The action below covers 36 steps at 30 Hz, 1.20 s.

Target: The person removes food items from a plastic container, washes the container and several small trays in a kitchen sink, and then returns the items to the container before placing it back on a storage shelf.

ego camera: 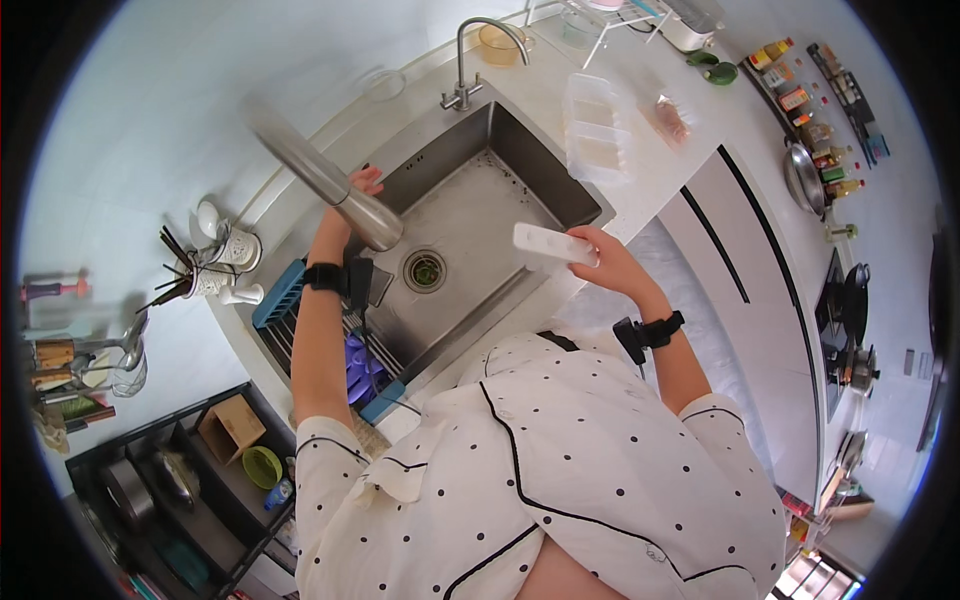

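My right hand (616, 264) grips one end of a small white plastic container (553, 243), held above the near right part of the stainless steel sink (517, 277). My left hand (366, 181) is behind the brushed metal faucet (330, 180), at the sink's left wall. The faucet covers much of that hand, so whether it grips anything is hidden. Below the spout, the drain strainer (425, 271) holds some green scraps. No stream of water shows under the spout.
Right of the sink lie a clear compartmented plastic tray (598, 131) and a plastic bag of reddish food (670, 120). A gooseneck tap (462, 67) rises at the back rim. On the left are a blue-ended rack (281, 292), purple gloves (364, 367) and utensil holders (210, 279).
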Each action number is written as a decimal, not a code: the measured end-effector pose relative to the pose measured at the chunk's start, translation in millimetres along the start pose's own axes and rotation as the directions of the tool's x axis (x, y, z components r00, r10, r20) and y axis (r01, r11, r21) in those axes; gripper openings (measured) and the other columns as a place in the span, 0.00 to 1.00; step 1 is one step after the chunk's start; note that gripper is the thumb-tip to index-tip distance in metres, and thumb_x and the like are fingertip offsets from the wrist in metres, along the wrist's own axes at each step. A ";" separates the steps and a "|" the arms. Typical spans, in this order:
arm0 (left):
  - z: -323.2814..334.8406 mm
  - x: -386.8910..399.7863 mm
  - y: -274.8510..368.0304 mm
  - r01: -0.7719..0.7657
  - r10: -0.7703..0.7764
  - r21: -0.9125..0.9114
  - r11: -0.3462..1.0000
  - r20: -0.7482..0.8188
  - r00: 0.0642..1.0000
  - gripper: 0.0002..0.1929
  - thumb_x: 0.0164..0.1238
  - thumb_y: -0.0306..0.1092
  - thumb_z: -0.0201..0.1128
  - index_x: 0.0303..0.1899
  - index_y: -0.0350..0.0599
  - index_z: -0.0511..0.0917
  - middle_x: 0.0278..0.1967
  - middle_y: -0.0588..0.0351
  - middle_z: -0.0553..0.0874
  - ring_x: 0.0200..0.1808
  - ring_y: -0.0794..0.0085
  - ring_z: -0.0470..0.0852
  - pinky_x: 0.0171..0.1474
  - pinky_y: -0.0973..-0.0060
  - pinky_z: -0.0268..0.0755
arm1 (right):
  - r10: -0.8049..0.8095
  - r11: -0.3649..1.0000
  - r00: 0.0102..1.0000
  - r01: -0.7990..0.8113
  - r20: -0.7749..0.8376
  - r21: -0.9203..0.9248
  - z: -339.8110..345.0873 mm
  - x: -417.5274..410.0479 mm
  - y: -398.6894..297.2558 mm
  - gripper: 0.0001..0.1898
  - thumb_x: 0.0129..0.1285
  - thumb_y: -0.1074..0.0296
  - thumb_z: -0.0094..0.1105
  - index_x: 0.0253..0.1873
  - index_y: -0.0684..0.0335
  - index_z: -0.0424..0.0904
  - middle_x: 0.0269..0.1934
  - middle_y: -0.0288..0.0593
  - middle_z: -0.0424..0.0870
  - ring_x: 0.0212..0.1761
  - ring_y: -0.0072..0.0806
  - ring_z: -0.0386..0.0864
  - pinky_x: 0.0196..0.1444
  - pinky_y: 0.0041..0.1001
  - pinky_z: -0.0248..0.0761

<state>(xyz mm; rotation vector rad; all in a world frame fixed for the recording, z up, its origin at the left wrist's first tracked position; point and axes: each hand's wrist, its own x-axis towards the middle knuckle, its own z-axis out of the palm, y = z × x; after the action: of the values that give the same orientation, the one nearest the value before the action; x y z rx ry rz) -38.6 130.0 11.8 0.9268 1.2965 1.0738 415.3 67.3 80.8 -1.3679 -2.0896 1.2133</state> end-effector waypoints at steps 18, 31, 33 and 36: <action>159.6 -124.4 -16.8 0.098 -0.142 0.182 0.978 0.243 0.960 0.35 0.63 0.37 0.63 0.69 0.47 0.57 0.61 0.50 0.72 0.54 0.72 0.77 0.52 0.72 0.71 | -0.311 0.942 0.950 0.312 0.023 -0.128 20.1 37.0 -8.4 0.23 0.49 0.71 0.67 0.52 0.62 0.72 0.45 0.46 0.74 0.51 0.43 0.72 0.53 0.34 0.68; 270.3 -41.4 -14.7 -0.058 0.066 0.112 0.992 -0.070 0.995 0.33 0.64 0.29 0.60 0.69 0.47 0.57 0.58 0.48 0.73 0.44 0.72 0.81 0.46 0.76 0.73 | -0.351 0.931 0.912 0.363 -0.212 0.021 -108.5 91.1 50.9 0.25 0.53 0.67 0.68 0.57 0.62 0.73 0.47 0.44 0.76 0.49 0.37 0.75 0.49 0.30 0.70; 293.2 -13.5 -23.3 -0.046 0.055 0.116 0.992 -0.076 0.996 0.32 0.65 0.31 0.60 0.69 0.47 0.57 0.59 0.47 0.72 0.45 0.72 0.80 0.46 0.76 0.73 | -0.352 0.929 0.892 0.371 -0.284 0.014 -145.7 107.5 75.5 0.25 0.52 0.71 0.67 0.56 0.62 0.73 0.47 0.43 0.76 0.49 0.35 0.75 0.50 0.28 0.69; 337.4 20.1 -27.2 0.106 -0.092 0.089 0.990 -0.147 0.985 0.32 0.65 0.35 0.60 0.69 0.45 0.57 0.61 0.46 0.70 0.46 0.71 0.79 0.46 0.75 0.73 | -0.338 0.939 0.894 0.341 -0.292 -0.042 -192.1 129.5 108.7 0.22 0.50 0.71 0.64 0.54 0.61 0.75 0.45 0.45 0.75 0.48 0.40 0.75 0.49 0.30 0.71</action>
<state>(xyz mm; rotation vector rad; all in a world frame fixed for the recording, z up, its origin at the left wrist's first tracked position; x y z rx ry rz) 299.0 160.2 5.8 0.8595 1.5084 1.0222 547.7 286.3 81.9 -1.0431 -1.9953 0.8178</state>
